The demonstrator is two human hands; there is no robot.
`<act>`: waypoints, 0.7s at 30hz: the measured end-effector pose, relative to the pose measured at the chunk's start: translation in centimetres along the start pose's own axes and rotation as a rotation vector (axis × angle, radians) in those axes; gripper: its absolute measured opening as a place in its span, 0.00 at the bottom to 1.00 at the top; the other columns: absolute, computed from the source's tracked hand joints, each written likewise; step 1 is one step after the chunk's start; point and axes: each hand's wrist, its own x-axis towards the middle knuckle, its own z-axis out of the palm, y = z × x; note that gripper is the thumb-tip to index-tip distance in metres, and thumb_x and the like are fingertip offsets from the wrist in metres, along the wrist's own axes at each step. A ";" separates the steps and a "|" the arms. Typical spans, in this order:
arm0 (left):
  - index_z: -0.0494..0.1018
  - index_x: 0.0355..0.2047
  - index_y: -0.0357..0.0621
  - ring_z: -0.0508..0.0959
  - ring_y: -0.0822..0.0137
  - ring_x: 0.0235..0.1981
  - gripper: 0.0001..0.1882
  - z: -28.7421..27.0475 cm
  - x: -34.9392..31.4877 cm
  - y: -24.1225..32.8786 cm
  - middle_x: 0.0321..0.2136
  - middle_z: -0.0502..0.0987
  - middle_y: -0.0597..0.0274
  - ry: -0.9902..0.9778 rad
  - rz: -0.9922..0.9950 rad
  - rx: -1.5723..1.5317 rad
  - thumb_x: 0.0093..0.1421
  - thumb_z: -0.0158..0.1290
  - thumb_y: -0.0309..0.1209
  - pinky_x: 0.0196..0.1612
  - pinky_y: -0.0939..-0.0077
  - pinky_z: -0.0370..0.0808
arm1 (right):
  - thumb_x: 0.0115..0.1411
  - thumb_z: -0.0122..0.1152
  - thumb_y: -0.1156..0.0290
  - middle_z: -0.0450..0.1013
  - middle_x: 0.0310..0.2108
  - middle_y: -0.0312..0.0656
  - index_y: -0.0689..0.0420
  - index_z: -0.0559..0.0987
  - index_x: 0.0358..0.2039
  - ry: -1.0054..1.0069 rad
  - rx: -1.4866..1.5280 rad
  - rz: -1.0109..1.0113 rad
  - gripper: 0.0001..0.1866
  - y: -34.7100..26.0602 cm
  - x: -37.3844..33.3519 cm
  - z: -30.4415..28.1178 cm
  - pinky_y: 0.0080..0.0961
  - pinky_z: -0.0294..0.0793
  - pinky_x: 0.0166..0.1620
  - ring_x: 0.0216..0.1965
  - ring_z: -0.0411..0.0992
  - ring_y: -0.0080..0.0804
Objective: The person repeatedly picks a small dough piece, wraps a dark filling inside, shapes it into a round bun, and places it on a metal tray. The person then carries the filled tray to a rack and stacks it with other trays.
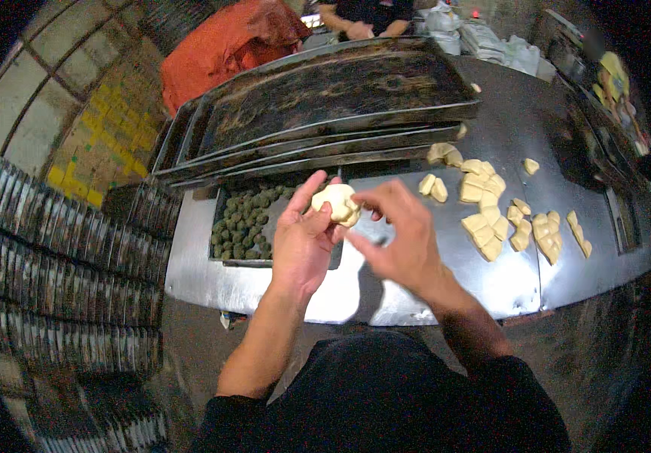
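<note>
The left hand [300, 245] pinches the dough [331, 202] between thumb and fingers. The right hand [407, 241] has its thumb and fingers spread, beside the dough; whether they touch it, I cannot tell. Left of the fingers, green balls [244, 220] fill part of a tray [244, 263]; to their right, pieces [484, 226] lie on the worktop [204, 281]. Beyond are stacked pans [333, 94].

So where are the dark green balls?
In the head view, the dark green balls lie left of centre in a tray on the metal table, in front of the stacked trays, beside the left hand.
</note>
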 end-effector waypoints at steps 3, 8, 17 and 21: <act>0.63 0.65 0.35 0.77 0.64 0.52 0.25 3.7 -1.0 -0.5 0.60 0.72 0.51 -0.167 0.068 0.094 0.69 0.47 0.27 0.53 0.71 0.74 | 0.50 0.70 0.77 0.73 0.29 0.40 0.58 0.79 0.33 0.052 0.055 0.147 0.10 -0.1 0.2 -3.2 0.27 0.74 0.32 0.28 0.74 0.32; 0.64 0.64 0.33 0.79 0.64 0.50 0.24 6.3 -2.1 -0.3 0.55 0.76 0.54 -0.177 0.195 0.159 0.70 0.48 0.28 0.52 0.73 0.76 | 0.45 0.72 0.79 0.75 0.32 0.43 0.60 0.77 0.31 0.524 -0.222 -0.333 0.13 -3.6 -1.0 -3.9 0.30 0.75 0.35 0.33 0.76 0.37; 0.68 0.61 0.33 0.78 0.69 0.46 0.21 6.6 0.2 -2.3 0.50 0.78 0.57 -0.422 0.102 0.178 0.73 0.48 0.33 0.51 0.75 0.75 | 0.45 0.65 0.86 0.71 0.30 0.43 0.59 0.78 0.32 0.457 -0.420 -0.378 0.13 -4.0 -0.8 -7.6 0.31 0.72 0.34 0.33 0.73 0.37; 0.61 0.67 0.37 0.81 0.70 0.35 0.25 5.1 1.2 -2.4 0.42 0.81 0.57 -0.422 0.106 0.399 0.73 0.46 0.32 0.40 0.77 0.78 | 0.50 0.63 0.81 0.73 0.36 0.48 0.61 0.80 0.35 0.304 0.035 -0.156 0.10 -3.2 -4.0 -6.5 0.31 0.74 0.38 0.37 0.73 0.40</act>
